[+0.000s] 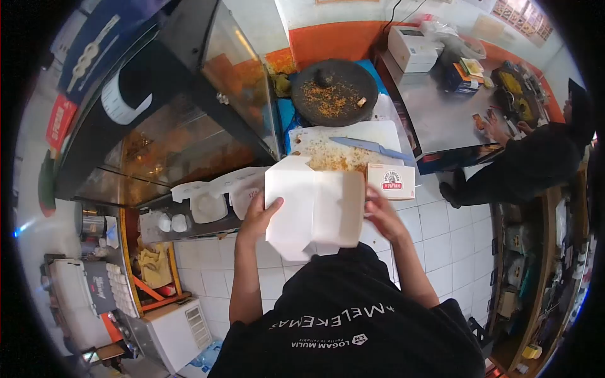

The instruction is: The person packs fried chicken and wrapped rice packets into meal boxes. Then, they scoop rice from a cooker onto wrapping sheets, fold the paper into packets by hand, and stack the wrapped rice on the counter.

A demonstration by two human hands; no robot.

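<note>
An open white cardboard takeaway box (288, 208) is held up in front of me, its lid and flaps spread and its inside facing up. My left hand (255, 219) grips the lid's left edge, thumb on top and fingers behind. Beside the box's right wall is my right hand (386, 219); its fingers are bent but blurred and partly hidden, so their hold is unclear. A closed printed takeaway box (392, 179) sits just beyond that hand. Behind, a knife with a blue-grey handle (372, 147) lies on a stained white cutting board (315, 140).
A dark stone mortar (305, 104) with orange crumbs stands past the board. A glass display cabinet (189, 132) is on the left, above a shelf with white boxes (208, 206). On the right, another person (523, 157) works at a steel counter (435, 120).
</note>
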